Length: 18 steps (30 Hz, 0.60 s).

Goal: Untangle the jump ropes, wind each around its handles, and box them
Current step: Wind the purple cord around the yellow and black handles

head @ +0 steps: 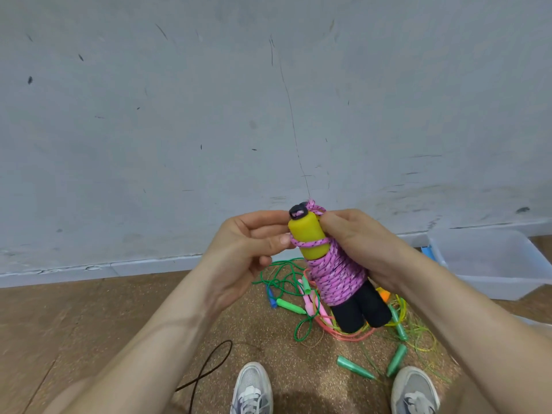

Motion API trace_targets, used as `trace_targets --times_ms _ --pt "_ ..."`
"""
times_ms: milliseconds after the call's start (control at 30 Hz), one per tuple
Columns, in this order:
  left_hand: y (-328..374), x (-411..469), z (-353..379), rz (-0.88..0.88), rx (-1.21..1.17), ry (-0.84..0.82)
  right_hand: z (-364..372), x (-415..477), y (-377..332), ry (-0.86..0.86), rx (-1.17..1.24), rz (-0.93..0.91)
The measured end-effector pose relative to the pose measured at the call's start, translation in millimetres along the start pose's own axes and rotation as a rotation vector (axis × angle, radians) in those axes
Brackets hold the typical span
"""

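I hold a jump rope bundle in front of me: a pink speckled rope [336, 273] is wound round two handles with yellow tops [307, 234] and black foam bottoms [360, 312]. My right hand [358, 246] grips the wound bundle from the right. My left hand [254, 243] pinches a loop of the pink rope against the yellow handle. On the floor below lies a tangle of green, pink and yellow-green ropes [298, 291] with green handles [397, 358]. A clear plastic box [490, 264] stands at the right by the wall.
A grey wall [239, 115] rises just ahead. A speckled mat [268, 333] lies on the wooden floor under the ropes. My two grey shoes [252, 389] show at the bottom. A thin dark cord [209, 366] loops on the floor at the left.
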<state>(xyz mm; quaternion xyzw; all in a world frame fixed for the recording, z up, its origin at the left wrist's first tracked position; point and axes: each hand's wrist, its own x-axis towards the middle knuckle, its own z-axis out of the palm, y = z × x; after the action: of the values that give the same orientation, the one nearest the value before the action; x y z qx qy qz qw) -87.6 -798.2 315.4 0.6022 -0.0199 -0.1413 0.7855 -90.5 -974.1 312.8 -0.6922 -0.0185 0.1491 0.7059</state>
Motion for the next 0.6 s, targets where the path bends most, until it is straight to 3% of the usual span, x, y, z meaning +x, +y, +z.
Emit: trace_targets --times_ms 133,267,433,600 --pt "-5.4 2.5 2.4 0.044 -0.099 -0.09 2.1 -2.8 0.5 -0.126 0.246 0.017" --pt "-7.2 2.2 7.3 0.124 -0.108 -0.018 3.3 -6.1 2.3 -0.184 0.379 -0.01" --pt "-9.3 -2.5 17.5 0.093 -0.147 0.012 1.9 -4.4 7.6 -0.214 0.4 -0.051" --pt "-5.5 -6.9 20.7 0.111 -0.021 0.051 -1.8 -3.0 11.0 -0.222 0.396 -0.086"
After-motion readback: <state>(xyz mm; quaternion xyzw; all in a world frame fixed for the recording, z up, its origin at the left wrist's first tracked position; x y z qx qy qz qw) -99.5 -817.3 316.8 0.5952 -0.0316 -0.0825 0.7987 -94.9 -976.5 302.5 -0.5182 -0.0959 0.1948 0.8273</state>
